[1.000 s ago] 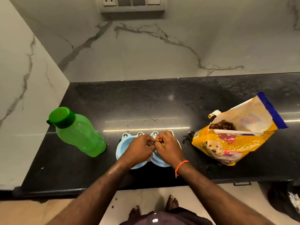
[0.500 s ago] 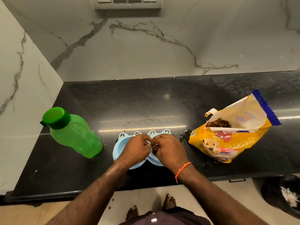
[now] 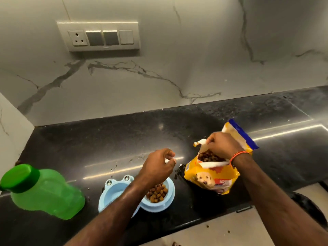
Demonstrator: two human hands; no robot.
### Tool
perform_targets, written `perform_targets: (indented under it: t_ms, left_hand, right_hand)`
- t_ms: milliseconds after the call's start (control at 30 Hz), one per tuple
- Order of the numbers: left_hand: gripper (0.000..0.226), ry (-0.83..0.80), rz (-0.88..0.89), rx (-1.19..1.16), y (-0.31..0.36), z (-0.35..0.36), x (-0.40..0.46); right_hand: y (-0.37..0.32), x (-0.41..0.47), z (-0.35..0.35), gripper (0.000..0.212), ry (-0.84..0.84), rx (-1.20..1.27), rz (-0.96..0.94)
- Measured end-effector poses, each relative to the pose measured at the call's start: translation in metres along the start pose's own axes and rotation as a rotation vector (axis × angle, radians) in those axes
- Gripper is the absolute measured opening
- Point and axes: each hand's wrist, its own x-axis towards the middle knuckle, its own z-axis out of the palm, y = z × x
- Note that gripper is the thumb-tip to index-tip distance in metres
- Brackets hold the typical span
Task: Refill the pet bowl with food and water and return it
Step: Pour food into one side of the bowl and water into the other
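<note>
So the hands have split apart now — half a second back both were bunched together right over the light-blue plastic double pet bowl [image 3: 156, 206], and now only the left hand [image 3: 158, 166] hovers above it while the right hand [image 3: 221, 144] has gone over to the yellow dog-food bag with the puppy picture [image 3: 211, 178]. The camera has tipped up too, since the wall switch plate with its socket [image 3: 99, 37] sits fully in view.

The bowl sits at the front edge of the black polished stone counter [image 3: 88, 148], between the green plastic bottle with the darker green cap [image 3: 44, 190] on its left and the bag on its right. Its right cup holds a pile of brown kibble [image 3: 157, 192]; the left cup looks pale and bare as far as I can see, though the left forearm crosses over part of it.

Left fingers [image 3: 170, 155] are loosely curled, thumb and forefinger tips close together — can't tell if anything is pinched between them. Right fingers are dipped down into the open mouth of the bag, curled and hidden, so whether they hold kibble isn't visible. An orange thread band [image 3: 237, 155] circles the right wrist. A few crumbs lie scattered on the counter by the bag.
</note>
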Motion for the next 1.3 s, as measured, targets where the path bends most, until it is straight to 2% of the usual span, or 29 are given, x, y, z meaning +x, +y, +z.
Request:
perform_targets:
  t_ms: [67,133,200,267,300,367,400,433,600,800,1000,1300]
  left_hand:
    - [0.028,-0.030,0.048,0.017,0.013,0.010,0.011]
    - [0.028,-0.056,0.084,0.040,0.027,0.021,0.020]
    - [0.029,-0.089,0.102,0.056,0.037,0.033,0.028]
    - [0.031,-0.134,0.108,0.067,0.046,0.042,0.034]
    - [0.032,-0.156,0.114,0.079,0.049,0.047,0.036]
    - [0.034,-0.196,0.136,0.115,0.056,0.057,0.037]
    - [0.034,-0.209,0.146,0.131,0.057,0.061,0.038]
    - [0.035,-0.217,0.157,0.142,0.060,0.064,0.038]
    - [0.024,-0.197,0.157,0.130,0.068,0.073,0.033]
    - [0.013,-0.178,0.125,0.114,0.069,0.070,0.030]
    - [0.011,-0.176,0.114,0.098,0.067,0.066,0.027]
    - [0.013,-0.157,0.105,0.074,0.066,0.066,0.028]
  right_hand:
    - [0.007,-0.005,0.007,0.023,-0.095,-0.049,-0.071]
    - [0.013,-0.010,0.015,0.037,-0.115,0.016,-0.147]
    - [0.019,-0.014,0.025,0.036,-0.111,0.033,-0.168]
    - [0.026,-0.018,0.035,0.023,-0.146,0.016,-0.172]
    - [0.030,-0.021,0.039,0.026,-0.156,-0.006,-0.156]
    - [0.040,-0.021,0.051,0.090,-0.157,-0.062,-0.112]
    - [0.041,-0.019,0.056,0.108,-0.166,-0.081,-0.095]
    - [0.040,-0.019,0.057,0.112,-0.186,-0.099,-0.077]
    - [0.034,-0.017,0.050,0.093,-0.254,-0.182,-0.045]
    - [0.034,-0.017,0.059,0.074,-0.190,-0.158,-0.063]
    - [0.034,-0.020,0.057,0.034,-0.056,-0.054,-0.125]
    - [0.034,-0.014,0.055,0.007,0.030,0.051,-0.126]
